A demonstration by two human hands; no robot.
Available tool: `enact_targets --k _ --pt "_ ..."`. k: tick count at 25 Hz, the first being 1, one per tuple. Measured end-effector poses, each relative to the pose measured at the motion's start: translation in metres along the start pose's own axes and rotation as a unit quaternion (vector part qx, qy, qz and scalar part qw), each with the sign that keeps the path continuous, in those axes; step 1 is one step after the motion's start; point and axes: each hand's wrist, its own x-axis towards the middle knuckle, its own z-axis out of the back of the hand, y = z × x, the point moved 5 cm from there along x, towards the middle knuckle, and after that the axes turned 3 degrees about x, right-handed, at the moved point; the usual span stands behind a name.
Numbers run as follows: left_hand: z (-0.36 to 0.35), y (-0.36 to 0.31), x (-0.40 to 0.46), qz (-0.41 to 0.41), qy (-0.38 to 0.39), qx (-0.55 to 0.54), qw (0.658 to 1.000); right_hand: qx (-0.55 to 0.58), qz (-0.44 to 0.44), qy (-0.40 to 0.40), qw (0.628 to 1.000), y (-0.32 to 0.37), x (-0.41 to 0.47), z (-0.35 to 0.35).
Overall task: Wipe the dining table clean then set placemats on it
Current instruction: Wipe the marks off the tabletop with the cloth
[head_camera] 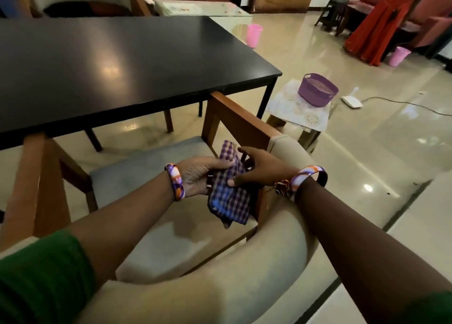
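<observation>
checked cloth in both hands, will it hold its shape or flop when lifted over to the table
Probably floppy: the checked cloth sags below the left hand and right hand. It looks light, since fingertips alone hold it. Folded layers may fall open.

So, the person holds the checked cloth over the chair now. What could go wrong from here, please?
1. The checked cloth hangs loosely from the left hand and right hand, so it may slip onto the chair seat.
2. The chair stands between the person and the black table, so reaching the far side may be awkward.
3. The glossy floor may be slippery.
</observation>
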Motion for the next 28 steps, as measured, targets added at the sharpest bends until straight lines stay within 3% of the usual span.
enact_targets --k 4,7,9,11,13,18,23,28 --pt "-0.012 -0.041 0.014 -0.065 -0.052 0.008 0.996 0.113 0.08 0.032 0.99 -0.008 0.021 0.039" --pt "-0.051 -0.093 0.04 -0.158 -0.077 -0.047 0.983 0.268 0.156 -0.007 0.951 -0.025 0.023 0.109" --pt "-0.09 -0.123 0.069 -0.195 -0.067 -0.095 0.974 0.344 0.136 -0.002 0.929 -0.056 0.028 0.159" --pt "-0.132 -0.135 0.098 -0.205 -0.063 -0.128 0.968 0.391 0.101 0.062 0.913 -0.086 0.031 0.19" --pt "-0.174 -0.145 0.141 -0.189 -0.064 -0.134 0.971 0.436 0.107 0.084 0.889 -0.11 0.029 0.236" --pt "-0.218 -0.164 0.232 -0.12 -0.151 -0.133 0.972 0.498 0.011 0.008 0.867 -0.169 0.076 0.322" --pt "-0.206 -0.184 0.334 -0.045 -0.156 -0.106 0.981 0.516 -0.093 0.01 0.851 -0.215 0.162 0.365" --pt "-0.168 -0.241 0.468 -0.009 -0.203 -0.103 0.974 0.476 -0.107 0.011 0.873 -0.232 0.275 0.451"
